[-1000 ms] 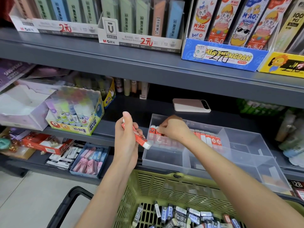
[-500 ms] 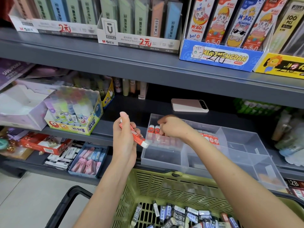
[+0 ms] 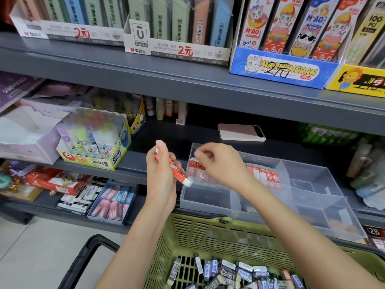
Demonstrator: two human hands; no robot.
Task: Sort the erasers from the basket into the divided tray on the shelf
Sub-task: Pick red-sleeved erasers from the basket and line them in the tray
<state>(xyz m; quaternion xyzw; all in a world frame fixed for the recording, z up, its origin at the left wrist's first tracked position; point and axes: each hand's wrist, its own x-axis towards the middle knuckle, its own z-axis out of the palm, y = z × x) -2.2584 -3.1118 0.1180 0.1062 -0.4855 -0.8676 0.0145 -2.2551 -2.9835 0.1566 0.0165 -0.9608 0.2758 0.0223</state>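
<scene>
The right hand [image 3: 220, 163] has lifted off the red erasers [image 3: 264, 174] standing in the tray [image 3: 208, 200]. Its curled fingers are blurred, so I cannot tell its grip. Below the clear plastic tray, a slotted green basket [image 3: 208, 228] holds sleeved erasers [image 3: 229, 270]. Just left of the tray, the left hand [image 3: 160, 178] grips a long red-sleeved eraser [image 3: 177, 172].

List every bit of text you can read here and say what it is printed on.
"M&G", "Mechanical Pencil Lead", "2元", "2B/0.5mm": white lead box
"2元": left white box
"MIAOMENGDAN", "2元": blue display box
"M·AO MENGDAN", "bo!": cartoon packs
"100": far-right pack
"POWER GLUE": glue stick box
"2B": erasers in the basket
Too blurred: red eraser in the left hand; Chinese small print
</scene>
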